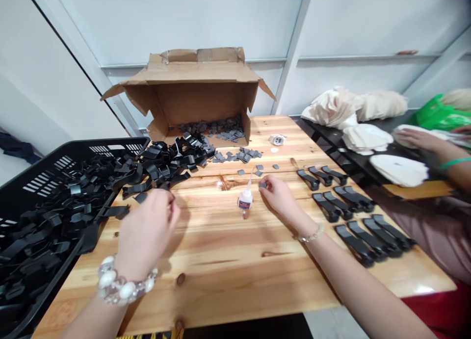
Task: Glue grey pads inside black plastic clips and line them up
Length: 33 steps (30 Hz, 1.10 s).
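My right hand (280,197) pinches a small grey square pad (262,185) between thumb and fingertips, just right of a small white glue bottle (245,201) with a thin nozzle. Several loose grey pads (241,172) lie beyond the bottle. My left hand (145,231) is closed, knuckles up, over the table beside a heap of bent black metal clips (158,165). What its fingers hold, if anything, is hidden behind the hand. At the right, black clips (351,238) with grey pads on their ends lie in neat rows.
A black basket (69,150) full of clips stands at left. An open cardboard box (198,101) with grey pads lies at the back of the wooden table (213,290), near a wristwatch (277,140). At right, a co-worker's hand (419,138) touches white cloth pieces (399,169).
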### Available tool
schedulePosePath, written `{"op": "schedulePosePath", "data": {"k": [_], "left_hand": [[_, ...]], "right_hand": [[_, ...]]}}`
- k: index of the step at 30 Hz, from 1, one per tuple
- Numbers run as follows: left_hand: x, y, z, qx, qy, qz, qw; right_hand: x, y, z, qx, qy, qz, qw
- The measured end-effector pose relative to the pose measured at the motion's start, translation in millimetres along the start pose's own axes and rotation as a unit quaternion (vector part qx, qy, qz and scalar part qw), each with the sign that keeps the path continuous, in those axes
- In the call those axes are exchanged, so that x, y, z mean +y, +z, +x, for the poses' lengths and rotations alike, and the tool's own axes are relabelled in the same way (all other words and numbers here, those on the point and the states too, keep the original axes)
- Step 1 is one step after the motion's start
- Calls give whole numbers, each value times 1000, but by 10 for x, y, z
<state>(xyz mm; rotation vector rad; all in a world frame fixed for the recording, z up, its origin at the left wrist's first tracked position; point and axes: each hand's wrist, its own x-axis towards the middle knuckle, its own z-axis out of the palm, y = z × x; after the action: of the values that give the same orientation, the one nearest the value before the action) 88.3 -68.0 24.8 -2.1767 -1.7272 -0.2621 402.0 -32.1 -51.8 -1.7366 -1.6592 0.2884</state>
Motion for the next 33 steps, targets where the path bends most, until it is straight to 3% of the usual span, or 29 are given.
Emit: {"op": "schedulePosePath", "data": {"k": [2,5,8,11,13,18,21,25,29,33], "left_hand": [[192,64,-88,0,105,-46,993],[407,196,-214,-16,271,-69,960],[503,264,-282,-30,349,-72,934],[510,275,-276,-49,356,-107,927],[492,282,-244,-66,348,-133,926],[420,325,-162,-126,343,-210,907],[367,374,-118,-147,308,-287,895],[293,498,-29,-88,233,-336,908],[253,586,33,-84,334,-273,898],[265,530,30,-83,330,-247,907]], "right_hand": [[-20,-95,-2,18,4,44,999],[-52,-282,4,58,8,106,993],[-116,-467,-4,75,15,214,974],[-224,-605,-55,45,28,377,924],[-303,-658,-113,-16,21,446,895],[-465,-645,-282,-240,-23,468,850],[-560,-557,-362,-335,-35,443,831],[-681,-387,-446,-350,-24,382,855],[-748,-232,-523,-335,5,339,879],[-753,-134,-562,-369,60,340,863]]}}
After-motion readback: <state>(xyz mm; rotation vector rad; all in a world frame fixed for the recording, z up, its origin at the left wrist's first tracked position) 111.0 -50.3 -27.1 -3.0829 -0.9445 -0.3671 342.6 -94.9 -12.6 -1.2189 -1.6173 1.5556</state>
